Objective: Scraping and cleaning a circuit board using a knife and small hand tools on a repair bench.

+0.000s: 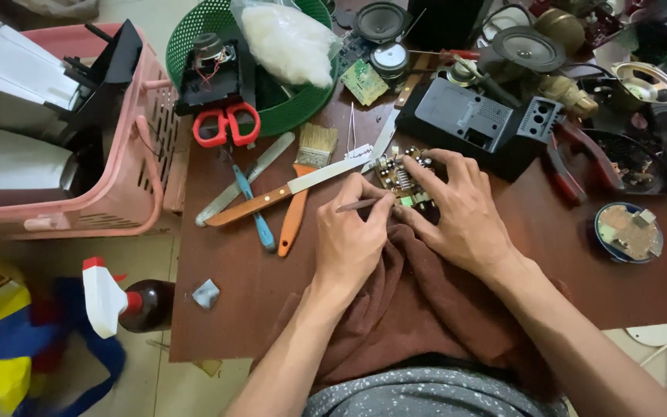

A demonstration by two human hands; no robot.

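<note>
Steadying it, the right hand (461,208) presses the small green circuit board (403,174) onto brown cloth (403,309); the left hand (353,235) pinches a thin brown stick (358,205) at its near edge.

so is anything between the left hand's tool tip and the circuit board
Nothing visible does. The left hand holds the thin tool with its tip right at the circuit board, which the right hand steadies on the brown cloth.

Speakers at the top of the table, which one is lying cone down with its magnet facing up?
The small speaker beside the green basket; its round silver magnet faces up, while the other speakers show their cones.
</note>
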